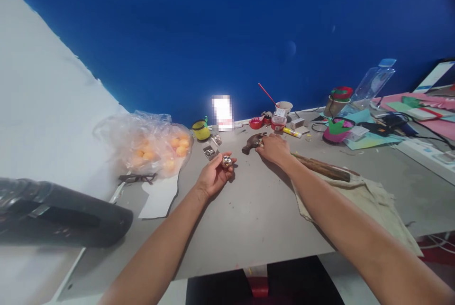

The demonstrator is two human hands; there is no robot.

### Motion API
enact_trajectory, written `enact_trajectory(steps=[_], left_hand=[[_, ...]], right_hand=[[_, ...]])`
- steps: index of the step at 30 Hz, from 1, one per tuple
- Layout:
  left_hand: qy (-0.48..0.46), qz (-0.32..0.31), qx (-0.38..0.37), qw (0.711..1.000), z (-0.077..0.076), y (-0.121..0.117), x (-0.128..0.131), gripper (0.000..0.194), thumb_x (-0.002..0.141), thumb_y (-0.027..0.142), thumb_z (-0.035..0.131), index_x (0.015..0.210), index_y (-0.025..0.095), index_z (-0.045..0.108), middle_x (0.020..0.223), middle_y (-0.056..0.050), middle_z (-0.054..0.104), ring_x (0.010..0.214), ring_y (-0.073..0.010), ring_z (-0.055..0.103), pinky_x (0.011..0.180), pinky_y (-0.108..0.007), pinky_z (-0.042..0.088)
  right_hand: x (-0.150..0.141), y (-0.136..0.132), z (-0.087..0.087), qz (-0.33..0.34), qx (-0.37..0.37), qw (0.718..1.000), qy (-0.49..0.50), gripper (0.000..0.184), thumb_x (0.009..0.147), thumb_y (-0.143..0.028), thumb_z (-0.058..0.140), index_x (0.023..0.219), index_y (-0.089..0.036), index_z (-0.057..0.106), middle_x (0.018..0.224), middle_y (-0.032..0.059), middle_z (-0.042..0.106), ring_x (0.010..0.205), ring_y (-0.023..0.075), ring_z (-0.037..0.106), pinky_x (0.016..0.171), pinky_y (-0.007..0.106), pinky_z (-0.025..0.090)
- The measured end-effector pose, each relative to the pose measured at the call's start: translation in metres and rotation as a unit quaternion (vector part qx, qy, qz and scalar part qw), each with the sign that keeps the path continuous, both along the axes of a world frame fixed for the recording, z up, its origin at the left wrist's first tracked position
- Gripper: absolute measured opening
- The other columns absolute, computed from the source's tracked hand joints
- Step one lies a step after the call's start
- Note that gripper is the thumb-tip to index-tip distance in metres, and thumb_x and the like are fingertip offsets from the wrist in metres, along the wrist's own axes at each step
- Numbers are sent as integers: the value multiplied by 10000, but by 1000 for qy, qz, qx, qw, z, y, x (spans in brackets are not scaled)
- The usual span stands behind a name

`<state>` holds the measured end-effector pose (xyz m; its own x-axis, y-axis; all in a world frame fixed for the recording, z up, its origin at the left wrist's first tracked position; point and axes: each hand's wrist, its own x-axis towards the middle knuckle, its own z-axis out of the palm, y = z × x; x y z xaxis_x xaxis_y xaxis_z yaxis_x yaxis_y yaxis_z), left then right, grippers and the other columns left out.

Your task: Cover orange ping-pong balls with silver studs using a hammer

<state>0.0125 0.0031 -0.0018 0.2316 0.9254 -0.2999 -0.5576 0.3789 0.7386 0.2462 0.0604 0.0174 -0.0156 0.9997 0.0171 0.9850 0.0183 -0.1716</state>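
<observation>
My left hand [214, 175] lies palm up on the grey table [249, 219], its fingertips pinching a small shiny mirrored ball [226, 161]. My right hand [273, 148] rests fingers down on a hammer [253, 142], close to its metal head. The hammer's wooden handle [325, 168] runs to the right under my forearm, onto a beige cloth [369, 200]. A few more small shiny pieces [209, 152] lie on the table just beyond my left hand.
A clear plastic bag of orange balls [156, 146] sits at the left, with glasses [137, 178] and white paper [159, 196] below it. A black tube-like object [60, 212] juts in from the left. Cups, a yellow mug [201, 130], a plastic bottle [371, 84] and coloured paper crowd the back and right.
</observation>
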Motion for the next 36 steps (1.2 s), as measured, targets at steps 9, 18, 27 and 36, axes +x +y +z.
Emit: enact_trajectory(steps=[9,18,27,36], left_hand=[[-25,-19,-18,999,3,2,-1,394,1023,440,546,1073,87,713,920,-160,719,649,-161,620,586,-281,531],[-18,-3,-7,1000,8,-1,1,314,949,368,641,1099,95,680,911,-139,715,668,-171,640,595,-289,521],[62,-1,44,997,2,-5,5,384,783,66,749,1123,144,592,1010,-137,739,727,-163,685,622,-263,521],[124,17,144,982,-3,-5,4,551,693,170,876,1173,179,605,925,-27,678,658,-125,631,562,-247,470]], right_hand=[[1,0,0,-1,4,1000,2,447,940,-487,621,1217,-153,729,1270,197,686,1227,351,622,933,414,529],[1,0,2,-2,-10,1000,6,432,941,-463,616,1218,-151,724,1275,205,691,1191,348,656,918,407,528],[5,3,-2,2,-6,1000,27,423,914,-478,638,1200,-177,720,1275,179,698,1167,337,667,912,400,530],[-10,-14,7,39,80,996,-19,316,949,-303,601,1195,-132,703,1253,199,663,1207,326,600,969,382,490]])
